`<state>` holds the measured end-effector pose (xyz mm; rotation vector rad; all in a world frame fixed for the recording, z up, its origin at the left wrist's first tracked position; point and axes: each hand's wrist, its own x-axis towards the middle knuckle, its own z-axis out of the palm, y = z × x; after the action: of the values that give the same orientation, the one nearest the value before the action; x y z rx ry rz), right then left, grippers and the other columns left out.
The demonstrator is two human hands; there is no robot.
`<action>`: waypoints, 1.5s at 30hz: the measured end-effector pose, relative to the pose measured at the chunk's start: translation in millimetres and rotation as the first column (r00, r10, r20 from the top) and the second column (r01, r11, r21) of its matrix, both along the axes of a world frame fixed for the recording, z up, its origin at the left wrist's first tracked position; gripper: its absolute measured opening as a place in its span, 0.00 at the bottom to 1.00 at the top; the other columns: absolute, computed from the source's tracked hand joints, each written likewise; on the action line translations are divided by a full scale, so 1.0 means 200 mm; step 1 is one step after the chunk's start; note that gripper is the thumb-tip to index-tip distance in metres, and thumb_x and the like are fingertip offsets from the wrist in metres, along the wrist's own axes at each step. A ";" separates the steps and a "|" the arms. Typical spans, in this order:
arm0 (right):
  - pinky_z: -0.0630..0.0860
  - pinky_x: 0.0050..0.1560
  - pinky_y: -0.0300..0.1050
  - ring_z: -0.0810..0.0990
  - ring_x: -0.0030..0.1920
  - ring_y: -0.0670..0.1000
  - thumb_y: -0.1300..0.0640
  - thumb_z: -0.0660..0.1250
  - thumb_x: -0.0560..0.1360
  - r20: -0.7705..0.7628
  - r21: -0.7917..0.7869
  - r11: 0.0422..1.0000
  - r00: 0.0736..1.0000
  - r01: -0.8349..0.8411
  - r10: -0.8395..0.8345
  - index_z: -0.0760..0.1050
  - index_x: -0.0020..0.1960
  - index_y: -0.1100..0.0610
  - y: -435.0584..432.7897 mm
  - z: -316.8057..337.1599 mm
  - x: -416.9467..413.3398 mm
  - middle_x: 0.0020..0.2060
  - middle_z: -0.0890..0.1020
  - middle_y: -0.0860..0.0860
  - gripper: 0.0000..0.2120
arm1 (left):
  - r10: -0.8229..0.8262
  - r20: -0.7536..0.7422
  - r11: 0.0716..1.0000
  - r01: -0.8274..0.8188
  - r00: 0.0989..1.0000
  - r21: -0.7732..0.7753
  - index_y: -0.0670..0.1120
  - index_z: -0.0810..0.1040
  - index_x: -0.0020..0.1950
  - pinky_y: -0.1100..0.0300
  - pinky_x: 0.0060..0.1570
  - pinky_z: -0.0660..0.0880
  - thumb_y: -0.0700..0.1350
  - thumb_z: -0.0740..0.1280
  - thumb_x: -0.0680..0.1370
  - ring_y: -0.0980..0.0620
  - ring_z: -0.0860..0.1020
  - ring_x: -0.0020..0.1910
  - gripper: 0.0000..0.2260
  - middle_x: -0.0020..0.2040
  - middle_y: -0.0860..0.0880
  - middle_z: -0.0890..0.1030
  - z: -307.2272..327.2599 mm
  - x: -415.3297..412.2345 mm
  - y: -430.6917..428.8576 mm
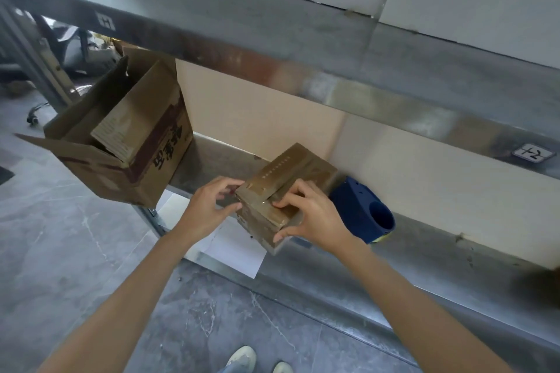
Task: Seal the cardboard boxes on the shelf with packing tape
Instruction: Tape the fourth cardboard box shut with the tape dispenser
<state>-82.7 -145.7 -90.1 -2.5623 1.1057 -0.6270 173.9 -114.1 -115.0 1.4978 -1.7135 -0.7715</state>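
- small cardboard box (285, 191) sits mid-frame at the front edge of the metal shelf (424, 254), flaps closed, shiny tape strip down the top seam
- right hand (312, 215) is on it: fingers pressing flat on the tape, thumb hooked on the near corner, so a loose clasp
- left hand (212, 206) is half open at the box's left side, fingertips just touching it
- blue tape dispenser (363, 212) lies right beside the box
- bigger open box (121, 142) sits left of frame, flaps up
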 end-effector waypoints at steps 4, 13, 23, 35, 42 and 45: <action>0.66 0.45 0.45 0.72 0.47 0.52 0.31 0.75 0.56 -0.016 -0.134 0.986 0.995 0.098 -0.101 0.79 0.48 0.53 0.04 -0.04 0.14 0.48 0.76 0.49 0.31 | 0.030 -0.097 0.998 -0.025 0.995 0.057 0.49 0.75 0.68 0.69 0.56 0.74 0.36 0.71 0.76 0.56 0.74 0.61 0.22 0.61 0.51 0.74 0.01 0.01 -0.03; 0.71 0.47 0.49 0.74 0.49 0.53 0.27 0.70 0.59 -0.001 -0.160 0.933 0.945 0.323 -0.328 0.77 0.49 0.55 0.06 -0.06 0.33 0.50 0.77 0.50 0.33 | 0.005 -0.196 0.976 0.038 0.981 0.213 0.59 0.65 0.71 0.60 0.63 0.66 0.55 0.74 0.73 0.59 0.67 0.66 0.30 0.67 0.59 0.70 0.04 -0.02 -0.12; 0.69 0.61 0.51 0.72 0.60 0.52 0.36 0.75 0.66 -0.080 -0.081 0.959 0.957 0.272 -0.278 0.76 0.62 0.48 0.03 -0.04 0.17 0.59 0.75 0.48 0.30 | -0.056 -0.272 0.977 0.108 0.961 0.181 0.60 0.65 0.69 0.56 0.64 0.72 0.53 0.76 0.71 0.54 0.71 0.66 0.31 0.65 0.58 0.72 -0.02 0.02 -0.20; 0.73 0.62 0.60 0.77 0.58 0.57 0.35 0.75 0.64 -0.103 -0.236 0.852 0.860 0.467 -0.499 0.78 0.62 0.48 0.00 -0.07 0.18 0.59 0.78 0.51 0.30 | -0.098 -0.237 0.987 0.125 0.967 0.100 0.54 0.67 0.71 0.53 0.71 0.67 0.47 0.76 0.72 0.52 0.66 0.73 0.30 0.75 0.51 0.65 -0.01 -0.08 -0.42; 0.71 0.63 0.54 0.71 0.63 0.47 0.33 0.59 0.76 0.030 0.009 0.855 0.855 0.518 -0.518 0.73 0.67 0.45 -0.08 0.01 0.06 0.63 0.73 0.44 0.25 | -0.031 -0.169 1.000 0.030 0.985 -0.008 0.49 0.64 0.74 0.54 0.74 0.63 0.51 0.74 0.75 0.52 0.62 0.75 0.31 0.77 0.49 0.62 -0.06 -0.17 -0.43; 0.61 0.73 0.56 0.62 0.73 0.50 0.36 0.61 0.77 -0.006 0.046 0.840 0.841 0.541 -0.541 0.70 0.69 0.43 -0.11 -0.03 0.01 0.70 0.68 0.45 0.23 | -0.041 -0.176 0.997 0.030 0.983 -0.066 0.50 0.65 0.74 0.53 0.73 0.65 0.51 0.75 0.74 0.54 0.63 0.74 0.32 0.75 0.51 0.63 -0.08 -0.16 -0.42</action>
<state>-81.0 -168.4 -95.3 -2.1902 1.8437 -0.7174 142.0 -197.4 -130.6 1.3182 -1.6196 -0.8362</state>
